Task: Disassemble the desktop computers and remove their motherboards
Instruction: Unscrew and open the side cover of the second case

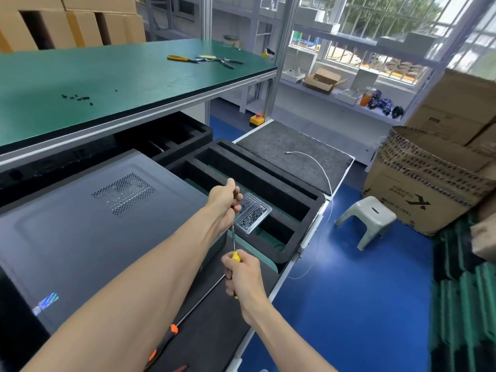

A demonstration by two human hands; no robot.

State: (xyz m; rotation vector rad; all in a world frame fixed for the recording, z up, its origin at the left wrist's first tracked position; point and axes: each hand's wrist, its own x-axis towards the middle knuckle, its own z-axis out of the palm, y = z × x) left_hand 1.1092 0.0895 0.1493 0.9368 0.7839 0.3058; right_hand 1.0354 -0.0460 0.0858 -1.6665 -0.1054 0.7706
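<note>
- I see my right hand (245,275) curled round one yellow-handled screwdriver (235,253); my left hand (224,202) pinches its thin shaft at the rear edge of one black metal desktop computer case (88,224).
- One orange-and-black long screwdriver (171,334) lies beside it.

head cam: riding on my head | looking forward and down, wide-angle | sitting close over my left hand (224,202) and right hand (243,275) | taking in the dark grey metal computer case (88,224)
</note>
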